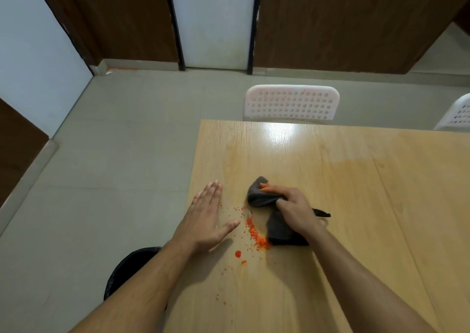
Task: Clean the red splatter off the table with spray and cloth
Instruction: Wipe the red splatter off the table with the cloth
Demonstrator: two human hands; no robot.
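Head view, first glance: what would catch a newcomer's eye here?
The orange-red crumbs scattered near the wooden table's left edge stand out first, heaped against a dark grey cloth. The right hand grips that cloth, its fingertips stained orange, while the left hand lies flat and open beside the mess. Below the left forearm, a black bin sits on the floor.

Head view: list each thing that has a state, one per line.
Left hand: flat, fingers straight, at the table's left edge.
Right hand: grips the cloth.
Cloth: dark grey, bunched, on the table.
Red splatter: partly gathered beside the cloth, specks scattered.
Table: not yet clean.
Bin: below table edge, open.
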